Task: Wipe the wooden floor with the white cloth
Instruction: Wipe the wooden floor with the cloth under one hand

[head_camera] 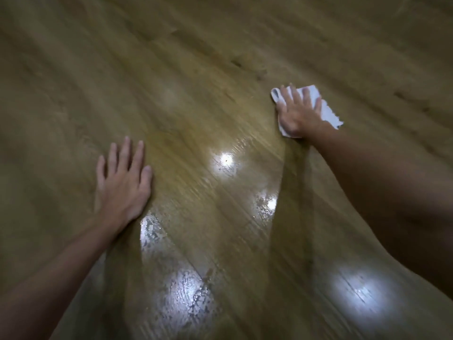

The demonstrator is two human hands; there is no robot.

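The wooden floor (196, 77) fills the whole view, its brown planks running diagonally. A white cloth (329, 114) lies flat on it at the right, folded, with a ragged edge. My right hand (297, 111) presses down on the cloth with straight, spread fingers and covers most of it. My left hand (122, 177) rests flat on the bare floor at the left, fingers straight, holding nothing. The picture is blurred by motion.
Bright light reflections shine on wet, streaky patches of floor (188, 298) between and below my arms. Dark shadows of both arms fall across the planks. Darker grain marks (247, 62) sit beyond the cloth.
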